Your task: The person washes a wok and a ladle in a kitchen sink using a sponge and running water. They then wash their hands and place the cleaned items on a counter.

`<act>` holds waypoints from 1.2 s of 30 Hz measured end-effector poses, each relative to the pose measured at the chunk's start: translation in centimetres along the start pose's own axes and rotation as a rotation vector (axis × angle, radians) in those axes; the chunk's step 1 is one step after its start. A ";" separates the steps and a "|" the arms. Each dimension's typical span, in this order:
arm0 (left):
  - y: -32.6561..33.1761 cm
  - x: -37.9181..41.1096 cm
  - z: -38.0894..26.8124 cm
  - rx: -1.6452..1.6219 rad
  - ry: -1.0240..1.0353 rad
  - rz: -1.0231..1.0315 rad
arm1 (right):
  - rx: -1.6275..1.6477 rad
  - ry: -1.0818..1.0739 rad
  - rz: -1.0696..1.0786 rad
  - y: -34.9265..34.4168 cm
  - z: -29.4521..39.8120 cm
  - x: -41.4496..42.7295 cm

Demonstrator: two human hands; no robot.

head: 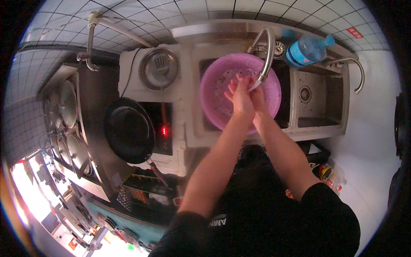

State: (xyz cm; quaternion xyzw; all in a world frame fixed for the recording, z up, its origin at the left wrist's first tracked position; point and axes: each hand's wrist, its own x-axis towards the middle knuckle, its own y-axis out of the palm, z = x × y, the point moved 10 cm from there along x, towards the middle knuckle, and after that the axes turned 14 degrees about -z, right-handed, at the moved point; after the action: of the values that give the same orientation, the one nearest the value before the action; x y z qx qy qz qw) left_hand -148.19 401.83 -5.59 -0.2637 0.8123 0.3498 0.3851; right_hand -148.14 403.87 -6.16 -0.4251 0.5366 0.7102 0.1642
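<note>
My left hand (241, 96) and my right hand (257, 98) are pressed together under the spout of a curved metal faucet (270, 53). A stream of water (256, 85) runs onto them. Several fingers spread to the left, and no object shows between the hands. Much of my right hand is hidden behind the left and the water. Below them, a pink plastic basin (208, 93) with water in it sits over a sink compartment.
An empty sink compartment (316, 96) and a large blue-labelled water bottle (303, 53) lie to the right. On the left are a metal pan (144, 75) holding a slotted turner (161, 62), a black frying pan (128, 131) and a cooktop with a lit red display (164, 130).
</note>
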 end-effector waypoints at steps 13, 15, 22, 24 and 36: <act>6.2 1.6 -1.8 1.067 0.748 0.164 | -0.350 -0.188 -0.142 -1.4 -1.4 -5.6; 5.6 0.4 -2.0 1.270 0.747 0.131 | -0.507 -0.442 -0.202 -0.9 1.1 -6.1; -1.9 4.6 0.1 0.876 0.505 0.157 | -0.914 -0.750 -0.435 0.7 5.2 0.6; 0.1 1.4 1.9 0.125 -0.010 0.301 | -0.890 -0.785 -0.258 -3.5 6.3 9.0; -0.5 -7.6 4.2 0.272 -0.397 -0.023 | -2.100 -1.217 -0.108 6.2 4.1 2.8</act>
State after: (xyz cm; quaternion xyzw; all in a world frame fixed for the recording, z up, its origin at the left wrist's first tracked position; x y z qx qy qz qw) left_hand -141.67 405.99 -1.54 -0.1449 0.7572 0.2778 0.5732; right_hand -155.80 404.66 -4.23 0.0298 -0.4830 0.8751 -0.0057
